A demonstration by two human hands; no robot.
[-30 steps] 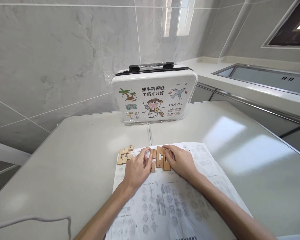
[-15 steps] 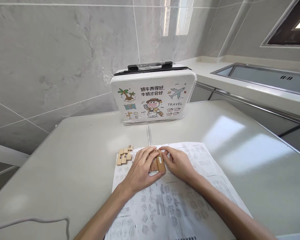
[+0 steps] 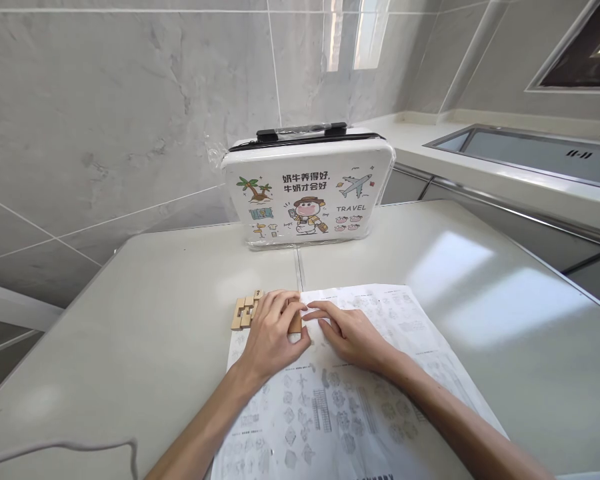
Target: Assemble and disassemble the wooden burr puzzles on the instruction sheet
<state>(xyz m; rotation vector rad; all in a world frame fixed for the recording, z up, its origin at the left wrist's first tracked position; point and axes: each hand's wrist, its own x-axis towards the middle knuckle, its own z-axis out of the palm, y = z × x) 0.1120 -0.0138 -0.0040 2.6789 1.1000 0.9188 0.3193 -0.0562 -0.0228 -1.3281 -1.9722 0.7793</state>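
My left hand (image 3: pixel 273 333) curls over brown wooden puzzle pieces (image 3: pixel 295 325), which are mostly hidden beneath its palm and fingers. At their right edge, my right hand (image 3: pixel 353 337) has its fingers apart, the index and middle fingertips reaching to the wood or just short of it; I cannot tell which. Against the left hand's far side are pale wooden puzzle pieces (image 3: pixel 239 313), notched and laid in a cluster, one marked with a 3. Under both hands is a printed sheet (image 3: pixel 340 407) with drawings of shapes.
A white case (image 3: pixel 307 190) with cartoon prints and a black handle stands at the back by the tiled wall. A cable (image 3: pixel 70 443) lies at the front left. To the right is a counter with a sink (image 3: pixel 540 157).
My left hand and the brown pieces have slid left, up to the pale pieces. My right hand has followed a little, its fingers now straighter.
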